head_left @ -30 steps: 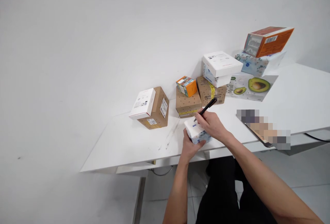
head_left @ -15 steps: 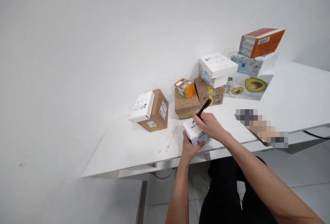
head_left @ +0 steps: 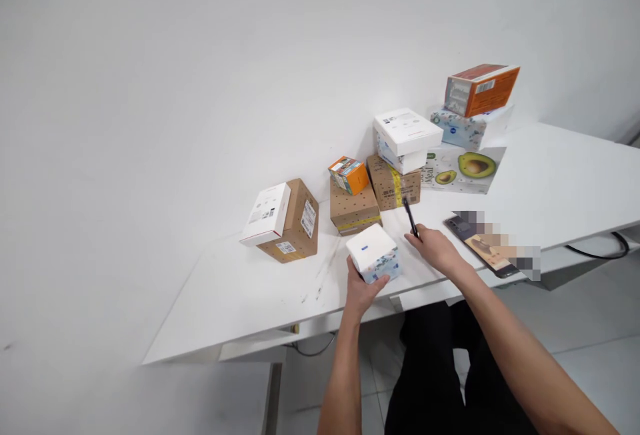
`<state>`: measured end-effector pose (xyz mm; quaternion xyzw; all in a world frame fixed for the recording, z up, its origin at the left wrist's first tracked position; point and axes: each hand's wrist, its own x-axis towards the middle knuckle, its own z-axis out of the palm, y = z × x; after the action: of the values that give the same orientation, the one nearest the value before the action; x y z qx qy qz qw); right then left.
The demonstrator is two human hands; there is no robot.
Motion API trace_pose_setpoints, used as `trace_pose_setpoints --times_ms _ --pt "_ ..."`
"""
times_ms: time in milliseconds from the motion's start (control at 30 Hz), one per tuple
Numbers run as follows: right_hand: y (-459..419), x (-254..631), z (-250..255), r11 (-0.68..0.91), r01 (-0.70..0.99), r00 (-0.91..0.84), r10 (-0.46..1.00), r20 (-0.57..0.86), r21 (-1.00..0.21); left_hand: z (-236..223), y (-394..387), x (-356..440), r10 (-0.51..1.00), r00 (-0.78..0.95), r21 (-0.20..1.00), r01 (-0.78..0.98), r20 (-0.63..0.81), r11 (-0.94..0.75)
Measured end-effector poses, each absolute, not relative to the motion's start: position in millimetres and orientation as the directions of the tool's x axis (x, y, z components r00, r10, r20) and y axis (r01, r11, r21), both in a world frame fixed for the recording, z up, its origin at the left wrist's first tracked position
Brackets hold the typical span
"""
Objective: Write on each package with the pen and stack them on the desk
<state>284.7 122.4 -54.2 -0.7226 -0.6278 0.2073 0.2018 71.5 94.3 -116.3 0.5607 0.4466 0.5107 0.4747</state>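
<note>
My left hand [head_left: 361,286] grips the near left side of a small white and light-blue floral pack [head_left: 374,253], which looks like a tissue pack. A small blue mark shows on its white top. To the right of the pack, my right hand [head_left: 434,246] is closed around a black pen [head_left: 411,217], its upper end leaning away toward the boxes. The hand and pen are apart from the pack. Behind the pack sits a spotted brown carton [head_left: 354,211] with an orange box [head_left: 356,178] on it.
On the white table [head_left: 220,301], a brown carton [head_left: 305,221] bears a white box [head_left: 270,211] at left. Another carton [head_left: 385,185] carries a stack topped by a white box [head_left: 407,129]. An avocado-printed box [head_left: 463,168], an orange box [head_left: 493,91] and a phone [head_left: 463,231] are at right.
My right hand has lifted the pen off the top of the pack and moved to the right, uncovering the top. The left hand still holds the pack. The whole view has shifted slightly.
</note>
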Motion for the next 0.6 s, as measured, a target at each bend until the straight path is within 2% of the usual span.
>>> trace_pose_setpoints --times_ms 33,100,300,400,500,600 --pt "123.1 285.7 -59.9 -0.152 0.877 0.124 0.988 -0.09 -0.456 -116.1 94.4 71.7 0.985 0.077 0.988 0.011 0.153 -0.154" --pt "123.9 284.5 -68.7 -0.186 0.91 0.151 0.981 -0.121 -0.371 -115.5 94.5 72.3 0.984 0.075 0.987 0.001 0.161 -0.161" --pt "112.8 286.8 -81.2 -0.199 0.902 0.187 0.98 -0.069 -0.384 -115.5 95.5 72.3 0.984 0.088 0.987 0.008 0.156 -0.158" --pt "94.8 305.9 -86.1 -0.199 0.918 0.249 0.962 0.11 -0.342 -116.7 95.8 71.1 0.986 0.094 0.99 0.029 0.136 -0.14" --pt "73.3 336.7 -91.8 -0.323 0.907 0.391 0.885 0.252 -0.271 -118.0 96.1 70.4 0.991 0.078 0.992 0.05 0.108 -0.112" --pt "58.3 368.6 -97.0 -0.432 0.849 0.486 0.864 0.131 -0.303 -118.3 96.4 70.9 0.994 0.063 0.993 0.062 0.093 -0.097"
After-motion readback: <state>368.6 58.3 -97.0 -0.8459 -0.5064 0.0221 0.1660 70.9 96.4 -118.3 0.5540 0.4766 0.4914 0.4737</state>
